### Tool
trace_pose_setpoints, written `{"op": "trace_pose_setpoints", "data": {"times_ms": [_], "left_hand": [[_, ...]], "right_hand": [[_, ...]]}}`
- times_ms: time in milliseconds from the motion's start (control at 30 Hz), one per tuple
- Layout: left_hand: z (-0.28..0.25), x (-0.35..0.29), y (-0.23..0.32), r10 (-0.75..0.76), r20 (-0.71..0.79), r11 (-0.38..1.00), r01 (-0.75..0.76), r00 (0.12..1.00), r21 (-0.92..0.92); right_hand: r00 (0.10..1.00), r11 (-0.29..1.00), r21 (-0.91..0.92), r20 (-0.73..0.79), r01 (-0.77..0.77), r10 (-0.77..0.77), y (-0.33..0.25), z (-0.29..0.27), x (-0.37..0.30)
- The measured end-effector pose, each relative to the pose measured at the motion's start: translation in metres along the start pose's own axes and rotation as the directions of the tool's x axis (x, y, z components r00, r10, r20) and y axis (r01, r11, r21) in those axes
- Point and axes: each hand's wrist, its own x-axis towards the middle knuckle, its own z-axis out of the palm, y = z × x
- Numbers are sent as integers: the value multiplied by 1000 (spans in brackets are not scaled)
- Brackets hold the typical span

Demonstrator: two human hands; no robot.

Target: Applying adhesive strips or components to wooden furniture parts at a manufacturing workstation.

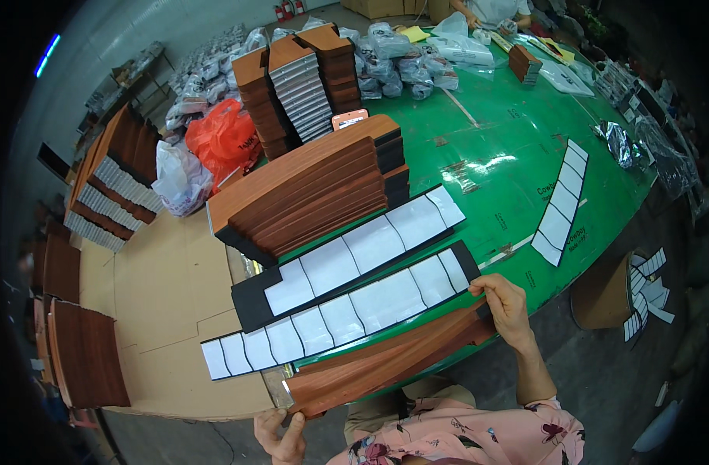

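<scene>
A curved brown wood-grain board slants along the table's near edge. At its left end, my left hand has its fingers closed on the corner. My right hand pinches the right end of a black strip faced with a row of white rectangles; the board's right end lies just under this hand. Beyond that lies a second black strip with white rectangles, beside a stack of brown boards with black ends.
Taller board stacks and a phone stand behind. A red plastic bag and wrapped bundles crowd the back. Another white-faced strip lies right on the green table. A bin stands below; a person works far off.
</scene>
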Motion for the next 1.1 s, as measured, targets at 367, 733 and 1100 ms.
{"op": "trace_pose_setpoints", "data": {"times_ms": [367,733,1100], "left_hand": [[-5,-8,20,-235,69,963,242,969,-120],[4,8,7,-446,112,863,460,888,-210],[9,-38,-1,-448,35,714,381,893,-588]], "right_hand": [[1000,1000,17,-15,-11,11,0,-5,-14],[999,1000,-23,-34,4,-5,22,-9,-1],[919,912,-115,23,393,-393,-81,49,-37]]}}
